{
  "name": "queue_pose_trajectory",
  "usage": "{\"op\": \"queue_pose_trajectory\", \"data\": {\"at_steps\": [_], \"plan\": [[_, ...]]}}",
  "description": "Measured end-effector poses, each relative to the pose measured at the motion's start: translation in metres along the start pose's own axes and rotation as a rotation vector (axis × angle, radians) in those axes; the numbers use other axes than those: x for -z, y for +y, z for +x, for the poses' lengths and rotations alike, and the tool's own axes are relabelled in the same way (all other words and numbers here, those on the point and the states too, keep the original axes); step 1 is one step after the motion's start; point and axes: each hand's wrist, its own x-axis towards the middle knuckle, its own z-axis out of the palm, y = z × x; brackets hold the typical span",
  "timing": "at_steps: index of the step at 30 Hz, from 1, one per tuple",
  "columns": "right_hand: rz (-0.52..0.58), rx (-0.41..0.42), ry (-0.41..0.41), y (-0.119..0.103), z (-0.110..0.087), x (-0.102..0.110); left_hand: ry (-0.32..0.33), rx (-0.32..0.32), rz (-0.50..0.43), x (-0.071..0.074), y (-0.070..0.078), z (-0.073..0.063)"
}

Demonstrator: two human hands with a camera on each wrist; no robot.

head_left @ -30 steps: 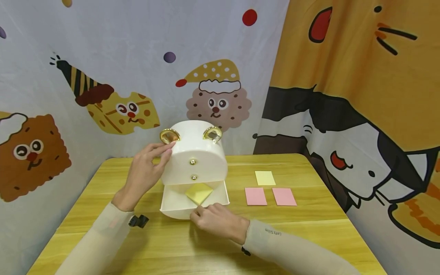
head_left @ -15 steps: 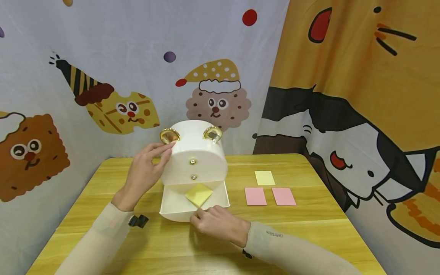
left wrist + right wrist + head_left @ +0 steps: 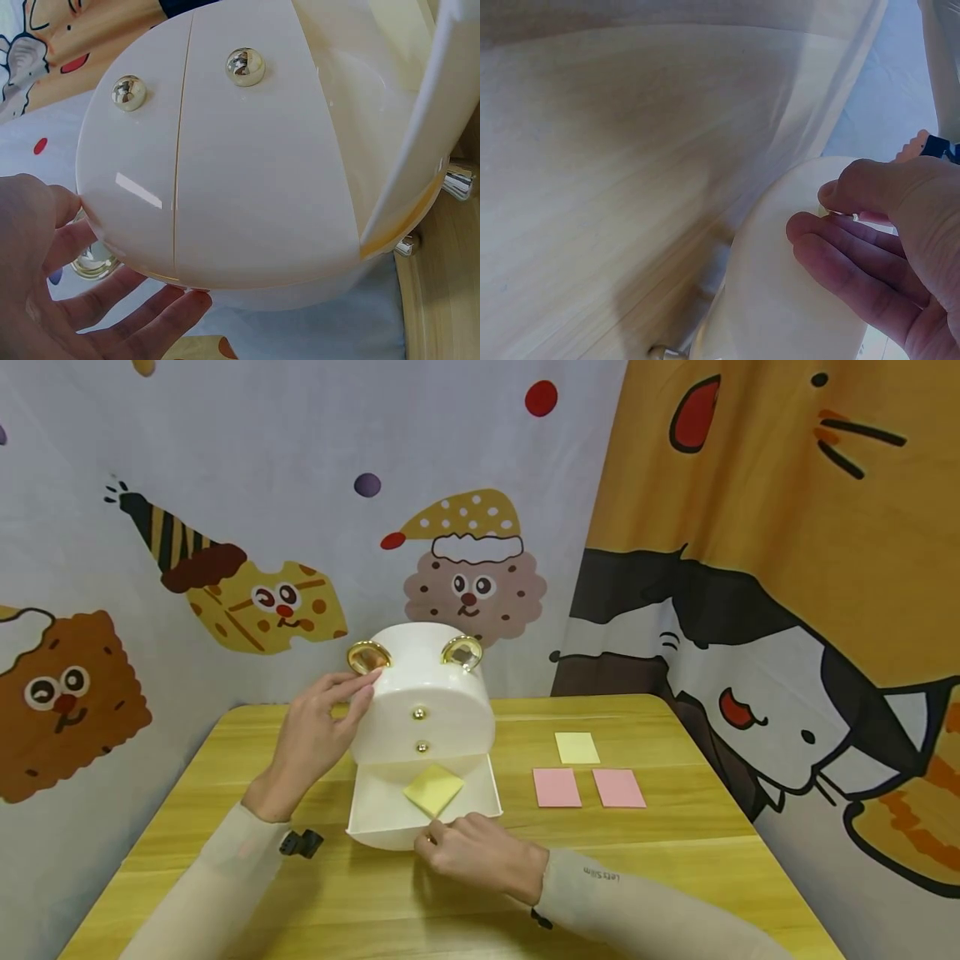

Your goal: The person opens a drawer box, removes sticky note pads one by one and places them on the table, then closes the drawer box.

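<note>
A glossy white drawer box (image 3: 393, 727) with a rounded top, gold ear-shaped trims (image 3: 462, 653) and small gold knobs stands on the table. Its bottom drawer (image 3: 373, 814) is pulled out, and a yellow sticky note (image 3: 433, 791) lies inside, turned cornerwise. At the drawer's front, my right hand (image 3: 486, 857) pinches a small gold knob (image 3: 843, 216) between thumb and fingers, which mostly cover it. My left hand (image 3: 311, 739) rests its spread, nearly straight fingers against the box's left side by the gold ear, with the thumb at the front edge.
Right of the box, a pale yellow sticky note (image 3: 577, 747) lies behind two pink ones, the left pink note (image 3: 557, 787) and the right pink note (image 3: 618, 787). A curtain (image 3: 300, 510) with cartoon prints hangs behind the wood-grain table (image 3: 645, 877).
The bottom drawer has slid a little farther out toward me, carrying the yellow note along. My right hand has moved slightly nearer with it, while the left hand and box stay put.
</note>
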Motion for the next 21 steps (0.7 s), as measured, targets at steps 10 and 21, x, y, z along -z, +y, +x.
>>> {"op": "queue_pose_trajectory", "data": {"at_steps": [10, 21], "plan": [[0.000, 0.009, -0.012, -0.0020, -0.0016, 0.0017, -0.002, 0.015, 0.001, 0.0000, 0.0008, -0.0003], [-0.008, 0.036, -0.025, -0.0036, -0.0026, 0.0065, 0.003, 0.009, 0.000, 0.0006, 0.0009, -0.0004]]}}
